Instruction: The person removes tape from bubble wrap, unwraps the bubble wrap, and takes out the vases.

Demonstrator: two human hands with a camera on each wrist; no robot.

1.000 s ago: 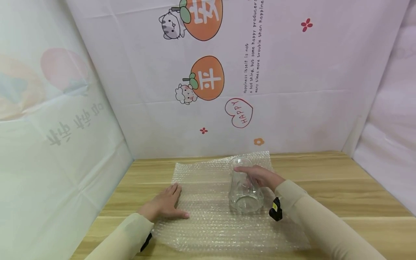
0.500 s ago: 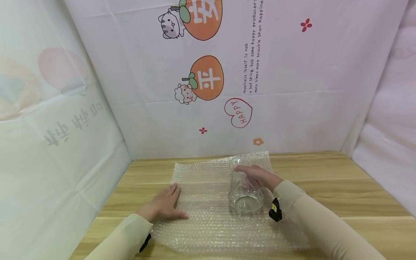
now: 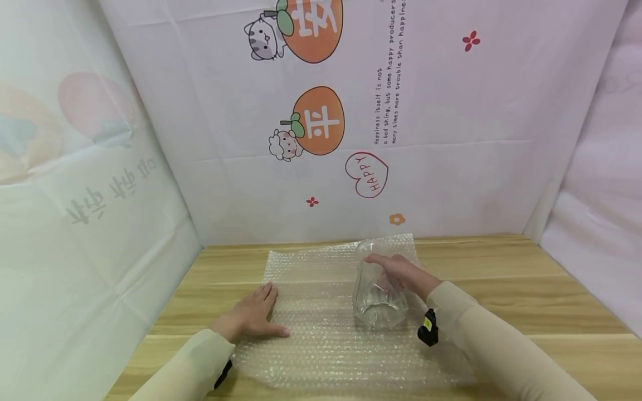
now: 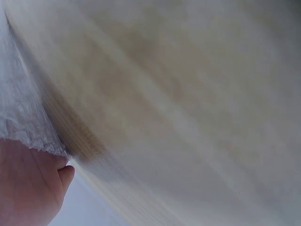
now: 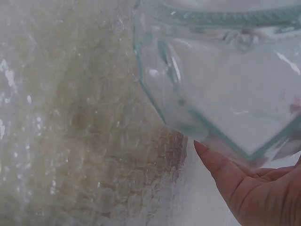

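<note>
A faceted clear glass vase [image 3: 380, 303] is over the right part of a sheet of bubble wrap [image 3: 311, 356]. Its wide, thick base is closest to the person, and the narrower end points toward the back wall. My right hand [image 3: 398, 271] grips the narrower part, thumb across the top and fingers showing through the glass. In the right wrist view, the vase [image 5: 225, 80] fills the upper right, with the right hand [image 5: 254, 188] below it. My left hand [image 3: 253, 314] rests flat on the wrap's left edge, fingers spread. The left wrist view shows bubble wrap [image 4: 23, 108] against this hand [image 4: 28, 183].
A wood-grain table [image 3: 501, 289] carries the sheet and extends past it on both sides. White printed cloth [image 3: 451, 167] hangs behind the table and along its left and right sides. A black wrist strap [image 3: 428, 328] sits at the right cuff.
The far end of the vase has tipped slightly backward, and the right hand and wrist have turned a little with it. The left hand stays in place on the bubble wrap.
</note>
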